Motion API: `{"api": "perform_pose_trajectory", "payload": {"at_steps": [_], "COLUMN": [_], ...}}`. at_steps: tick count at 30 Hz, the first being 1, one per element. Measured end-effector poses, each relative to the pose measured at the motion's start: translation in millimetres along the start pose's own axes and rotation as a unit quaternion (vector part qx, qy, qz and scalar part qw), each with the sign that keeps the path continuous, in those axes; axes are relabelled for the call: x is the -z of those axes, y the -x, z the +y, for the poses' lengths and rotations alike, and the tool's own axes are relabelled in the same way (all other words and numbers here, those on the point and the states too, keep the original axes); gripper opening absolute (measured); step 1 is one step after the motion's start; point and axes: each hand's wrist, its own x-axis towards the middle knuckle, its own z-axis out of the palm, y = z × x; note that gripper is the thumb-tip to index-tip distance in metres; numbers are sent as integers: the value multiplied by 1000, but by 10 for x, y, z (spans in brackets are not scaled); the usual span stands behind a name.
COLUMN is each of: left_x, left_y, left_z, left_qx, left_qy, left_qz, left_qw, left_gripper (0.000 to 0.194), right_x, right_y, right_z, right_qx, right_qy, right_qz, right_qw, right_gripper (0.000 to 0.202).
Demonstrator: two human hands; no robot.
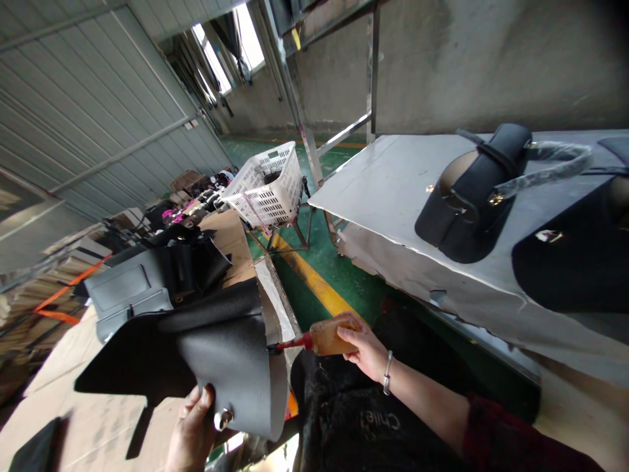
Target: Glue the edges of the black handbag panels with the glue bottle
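My left hand [191, 426] grips the lower edge of a black leather bag piece [221, 367], thumb on its face beside a round metal clasp [223, 418]. The piece has a wide flap and a narrow strap hanging at its lower left. In my right hand [363, 347] is an amber squeeze bottle [331, 335] with a red cap and a long thin nozzle. The dark nozzle tip is at the right edge of the leather; whether it touches I cannot tell.
Black bags [476, 196] stand on the grey-covered table [368, 177] at right. A white plastic basket [268, 190] sits on a stand beyond. Grey and black leather pieces [128, 288] lie on the cardboard-topped bench [63, 367] at left. A yellow line [314, 275] crosses the green floor.
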Motion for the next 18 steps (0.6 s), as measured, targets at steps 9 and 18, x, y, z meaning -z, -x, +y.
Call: {"api": "perform_pose_trajectory", "payload": {"at_steps": [9, 18], "left_x": [110, 207], "left_y": [-97, -31], "left_z": [-77, -71], "left_qx": [5, -84], "left_qy": [8, 153], "left_qz": [-8, -35], "left_qw": [1000, 984], "left_gripper": [68, 42], "right_x": [5, 40], "right_y": [-228, 54], "right_z": [-17, -173], "right_qx": [48, -36], "right_qy": [-32, -215], "right_qz": [85, 20], "right_qw": [995, 976], "right_gripper": [53, 33]}}
